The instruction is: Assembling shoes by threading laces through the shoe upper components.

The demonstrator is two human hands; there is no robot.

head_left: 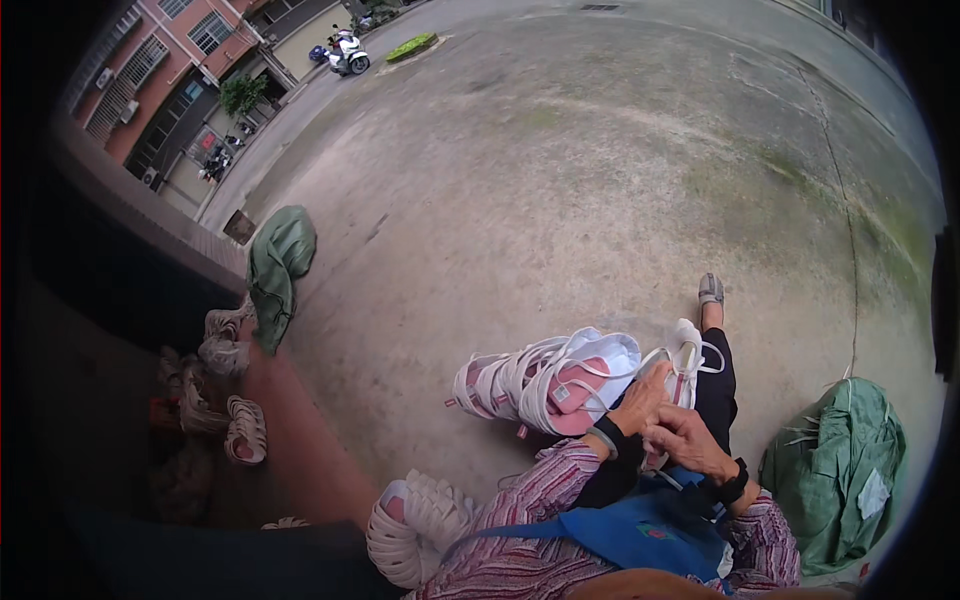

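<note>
Bringing both hands together over the lap, the person had the left hand (640,402) curled at the near end of a white shoe (684,345) and the right hand (697,442) close against it, fingers bent inward. Couldn't tell whether either hand was pinching anything; fingertips were hidden. The shoe sat above the lap by the dark trouser leg (722,375), toe pointing away, with a white lace (716,352) looped out to its right. Just left of it: a nested stack of white-and-pink shoe uppers (510,385). A second stack (425,525) was lower left, beside the striped sleeve (545,487). Blue apron (630,525) covered the lap. One green sack (840,480) stood on the concrete to the right, another green sack (283,260) lay far left.
</note>
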